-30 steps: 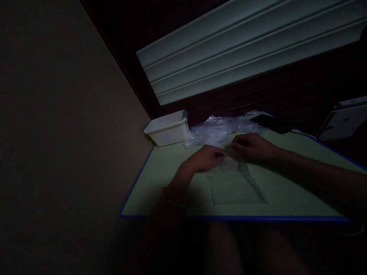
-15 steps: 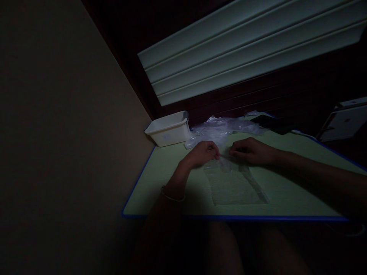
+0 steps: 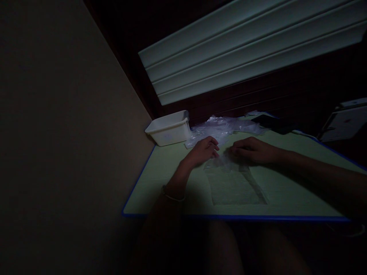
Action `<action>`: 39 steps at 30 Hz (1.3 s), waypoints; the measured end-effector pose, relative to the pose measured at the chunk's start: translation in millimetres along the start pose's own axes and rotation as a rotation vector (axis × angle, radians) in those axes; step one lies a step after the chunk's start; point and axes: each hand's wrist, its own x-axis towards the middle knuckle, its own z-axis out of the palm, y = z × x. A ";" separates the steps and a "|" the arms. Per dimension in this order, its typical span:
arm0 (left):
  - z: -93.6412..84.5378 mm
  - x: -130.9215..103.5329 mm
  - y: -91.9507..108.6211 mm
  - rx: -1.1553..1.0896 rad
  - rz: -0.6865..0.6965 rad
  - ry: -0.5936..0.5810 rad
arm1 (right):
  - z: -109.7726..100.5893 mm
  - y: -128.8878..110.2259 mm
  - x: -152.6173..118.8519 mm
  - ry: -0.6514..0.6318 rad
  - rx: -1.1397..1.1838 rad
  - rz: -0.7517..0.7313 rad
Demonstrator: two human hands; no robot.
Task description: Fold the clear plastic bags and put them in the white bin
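Observation:
A clear plastic bag (image 3: pixel 236 187) lies flat on the pale green tabletop, its crumpled upper end between my two hands. My left hand (image 3: pixel 203 150) is at the left of that end, thumb and fingers apart with nothing visible between them. On the other side, my right hand (image 3: pixel 252 149) has its fingers curled and pinched at the top edge of the bag. Its fingertips are partly in shadow. Just beyond both hands spreads a pile of clear plastic bags (image 3: pixel 215 128).
At the table's far left corner stands a white plastic bin (image 3: pixel 169 131) against the wall. A dark flat object (image 3: pixel 272 124) lies at the back right. The table (image 3: pixel 163 183) has a blue edge, and a white box-like object (image 3: pixel 342 122) is beyond its right side.
My left thumb and fingers have parted and come off the bag's upper end. My right hand has shifted slightly right and stays closed; the bag lies in the same place.

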 end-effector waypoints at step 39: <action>20.2 -18.5 29.5 0.552 0.358 -0.237 | -6.6 12.4 1.5 0.031 -0.127 0.009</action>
